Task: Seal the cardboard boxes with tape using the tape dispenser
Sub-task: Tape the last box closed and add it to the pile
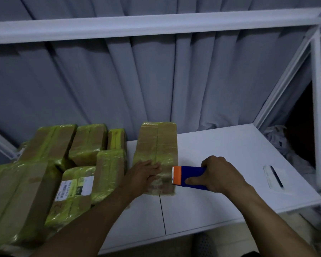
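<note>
Flat and open, your left hand [146, 173] presses palm-down on the near end of the cardboard box [157, 154] at the centre of the frame, fingers spread across its taped top. Left of it, filling the lower left of the frame, sits a cluster of taped boxes [63, 164] wrapped in yellow-green tape, one bearing a white shipping label [74, 188]; they crowd right up to your left forearm. Just right of the box, your right hand [219, 175] is closed around the blue tape dispenser [191, 178], thumb along its near side, its orange serrated edge meeting the box's right near corner. Both rest over the white table [220, 145]. Further right lies a small white slip [272, 176], well apart, and crumpled pale material [278, 138] sits past the table's right edge.
</note>
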A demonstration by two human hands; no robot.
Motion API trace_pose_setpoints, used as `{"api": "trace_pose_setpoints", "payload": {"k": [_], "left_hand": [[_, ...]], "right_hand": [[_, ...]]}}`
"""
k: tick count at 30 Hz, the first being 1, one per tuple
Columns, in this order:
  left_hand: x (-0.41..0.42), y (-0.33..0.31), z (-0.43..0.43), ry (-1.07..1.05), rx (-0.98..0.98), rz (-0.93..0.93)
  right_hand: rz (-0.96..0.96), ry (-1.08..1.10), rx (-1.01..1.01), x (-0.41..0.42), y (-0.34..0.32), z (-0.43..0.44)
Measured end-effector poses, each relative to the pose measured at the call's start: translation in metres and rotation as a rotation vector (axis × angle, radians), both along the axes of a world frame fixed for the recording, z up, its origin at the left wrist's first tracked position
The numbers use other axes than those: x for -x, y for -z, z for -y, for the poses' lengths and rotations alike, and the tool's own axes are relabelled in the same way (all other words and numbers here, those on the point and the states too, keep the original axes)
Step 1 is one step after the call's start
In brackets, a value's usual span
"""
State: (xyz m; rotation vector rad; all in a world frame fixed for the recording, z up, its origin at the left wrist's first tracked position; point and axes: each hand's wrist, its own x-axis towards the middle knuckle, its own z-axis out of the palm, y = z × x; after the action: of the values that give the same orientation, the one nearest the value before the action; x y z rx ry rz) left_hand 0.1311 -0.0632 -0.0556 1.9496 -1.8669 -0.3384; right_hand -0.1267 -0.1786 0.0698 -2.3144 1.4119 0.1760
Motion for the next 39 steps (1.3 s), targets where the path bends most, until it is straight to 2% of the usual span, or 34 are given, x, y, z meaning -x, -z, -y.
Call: {"api": "trace_pose_setpoints", "payload": {"k": [7,9,13,17,22,29,37,39], "left_hand": [[0.004,0.001,-0.003,-0.019,0.077,-0.042],[0.009,-0.002,-0.004,-0.028,0.039,-0.101],[0.014,-0.001,-0.002,0.076,0.037,0.027],[0.016,-0.006,0.011,0.029,0.018,0.022],[0.009,-0.003,0.011,0.063,0.130,0.003],[0.002,-0.002,0.011,0.015,0.060,-0.027],[0.002,0.002,0.008,-0.009,0.086,0.018],[0.002,0.006,0.010,0.030,0.121,0.118]], "right_hand": [[-0.029,-0.008,-0.001,-0.011,0.016,0.002],[-0.031,-0.016,0.001,-0.013,0.019,0.003],[-0.032,-0.026,0.015,-0.017,0.021,0.005],[-0.027,-0.034,0.007,-0.019,0.025,0.003],[0.027,-0.054,-0.052,-0.015,0.021,0.001],[0.028,-0.040,-0.051,0.011,0.008,-0.002],[0.048,0.035,-0.101,0.035,0.010,0.011],[0.033,0.035,-0.093,0.034,0.016,0.015]]}}
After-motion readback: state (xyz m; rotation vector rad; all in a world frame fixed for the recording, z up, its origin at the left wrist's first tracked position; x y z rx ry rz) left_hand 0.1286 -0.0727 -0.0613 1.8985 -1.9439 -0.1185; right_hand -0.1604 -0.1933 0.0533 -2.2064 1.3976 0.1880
